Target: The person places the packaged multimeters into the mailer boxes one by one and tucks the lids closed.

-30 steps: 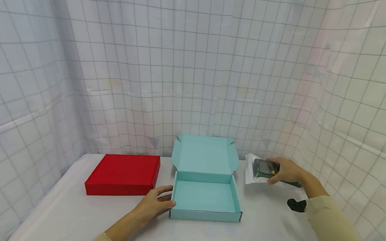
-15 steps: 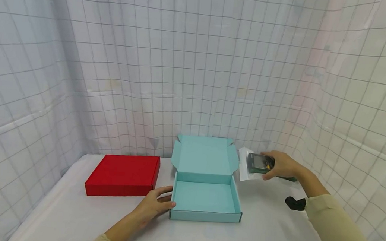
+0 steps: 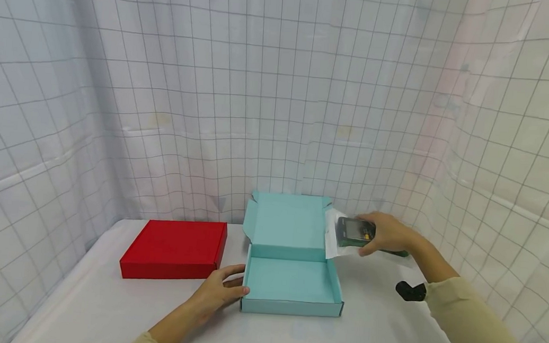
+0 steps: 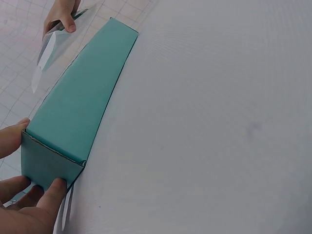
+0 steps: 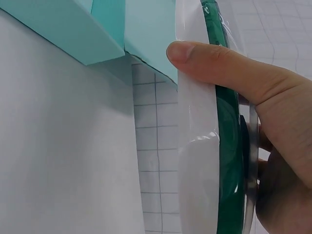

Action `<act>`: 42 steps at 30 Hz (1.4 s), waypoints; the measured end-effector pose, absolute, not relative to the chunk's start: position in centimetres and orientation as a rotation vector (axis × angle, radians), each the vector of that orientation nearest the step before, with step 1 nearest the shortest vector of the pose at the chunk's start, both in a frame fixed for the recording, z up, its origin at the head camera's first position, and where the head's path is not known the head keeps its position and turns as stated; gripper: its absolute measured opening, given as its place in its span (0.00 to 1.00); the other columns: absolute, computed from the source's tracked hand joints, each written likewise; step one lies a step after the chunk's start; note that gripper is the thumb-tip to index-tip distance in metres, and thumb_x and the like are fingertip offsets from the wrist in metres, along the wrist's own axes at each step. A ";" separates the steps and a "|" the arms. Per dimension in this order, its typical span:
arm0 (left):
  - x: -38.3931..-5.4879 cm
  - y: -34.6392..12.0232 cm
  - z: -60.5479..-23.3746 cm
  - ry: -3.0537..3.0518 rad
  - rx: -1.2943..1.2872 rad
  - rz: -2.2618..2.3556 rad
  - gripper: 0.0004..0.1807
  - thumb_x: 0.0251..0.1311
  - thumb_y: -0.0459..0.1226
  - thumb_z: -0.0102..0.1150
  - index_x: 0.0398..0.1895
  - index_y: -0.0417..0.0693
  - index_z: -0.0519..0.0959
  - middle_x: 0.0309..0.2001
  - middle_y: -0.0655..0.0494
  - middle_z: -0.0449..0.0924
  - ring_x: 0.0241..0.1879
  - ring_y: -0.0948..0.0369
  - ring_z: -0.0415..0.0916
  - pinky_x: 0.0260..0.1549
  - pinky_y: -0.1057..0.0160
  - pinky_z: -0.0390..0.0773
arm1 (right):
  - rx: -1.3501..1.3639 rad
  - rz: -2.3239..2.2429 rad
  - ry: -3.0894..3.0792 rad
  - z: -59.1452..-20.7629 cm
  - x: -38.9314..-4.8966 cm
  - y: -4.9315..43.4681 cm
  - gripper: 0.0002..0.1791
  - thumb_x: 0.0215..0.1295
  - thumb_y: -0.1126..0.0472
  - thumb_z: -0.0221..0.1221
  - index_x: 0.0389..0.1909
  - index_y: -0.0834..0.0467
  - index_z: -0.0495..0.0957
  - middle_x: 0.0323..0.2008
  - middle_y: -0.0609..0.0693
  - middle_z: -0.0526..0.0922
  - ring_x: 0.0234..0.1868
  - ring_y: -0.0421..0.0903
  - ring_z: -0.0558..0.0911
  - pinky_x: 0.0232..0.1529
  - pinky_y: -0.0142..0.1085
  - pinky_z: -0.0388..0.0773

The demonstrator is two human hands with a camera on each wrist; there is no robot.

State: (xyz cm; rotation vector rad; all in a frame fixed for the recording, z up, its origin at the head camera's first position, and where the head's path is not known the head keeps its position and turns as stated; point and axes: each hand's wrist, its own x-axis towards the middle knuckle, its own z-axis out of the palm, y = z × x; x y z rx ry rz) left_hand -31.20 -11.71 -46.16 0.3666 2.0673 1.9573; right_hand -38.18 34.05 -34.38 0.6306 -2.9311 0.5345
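My left hand (image 3: 215, 295) touches the left wall of the light-blue open box (image 3: 289, 307). In the left wrist view, relaxed fingers (image 4: 56, 190) rest against the box's end panel, and the thumb tip lies at its top corner. My right hand (image 3: 387, 234) grips a plastic-wrapped handheld device (image 3: 356, 230), dark and green with a small screen and a white bag or backing. It is held off the table, just right of the box's raised lid (image 3: 290, 220), overlapping it in the head view. In the right wrist view the thumb (image 5: 195, 53) presses the white side of the wrapping.
A shut red box (image 3: 176, 244) lies left of the light-blue one on the white-covered table (image 3: 301, 341). Grid-patterned white curtains (image 3: 293, 114) surround the table at the back and sides. A small black piece (image 3: 411, 291) sits by the right sleeve.
The right hand has moved left with the wrapped device, bringing it next to the light-blue box's lid. The left hand and both boxes have stayed in place.
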 end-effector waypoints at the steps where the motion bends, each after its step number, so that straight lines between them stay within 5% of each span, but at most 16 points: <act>1: -31.2 -11.7 -46.2 2.069 0.366 1.956 0.41 0.64 0.34 0.71 0.76 0.32 0.62 0.74 0.33 0.59 0.70 0.36 0.63 0.59 0.48 0.78 | 0.636 0.531 -2.934 -34.4 -38.1 33.7 0.55 0.44 0.45 0.82 0.70 0.65 0.71 0.54 0.56 0.79 0.48 0.53 0.76 0.44 0.47 0.79; 34: -31.5 -11.5 -46.4 2.049 0.360 1.954 0.40 0.65 0.33 0.70 0.76 0.32 0.61 0.74 0.31 0.59 0.70 0.36 0.64 0.58 0.49 0.78 | 0.977 0.333 -2.934 -36.7 -36.1 22.5 0.52 0.42 0.36 0.80 0.70 0.52 0.76 0.58 0.50 0.79 0.49 0.48 0.76 0.37 0.42 0.76; 42: -31.4 -11.7 -46.3 2.053 0.335 1.969 0.41 0.64 0.33 0.71 0.76 0.33 0.62 0.73 0.32 0.61 0.70 0.36 0.64 0.57 0.49 0.79 | 0.999 0.242 -2.933 -37.4 -36.5 20.2 0.51 0.42 0.34 0.78 0.69 0.49 0.77 0.60 0.50 0.79 0.54 0.52 0.78 0.44 0.47 0.80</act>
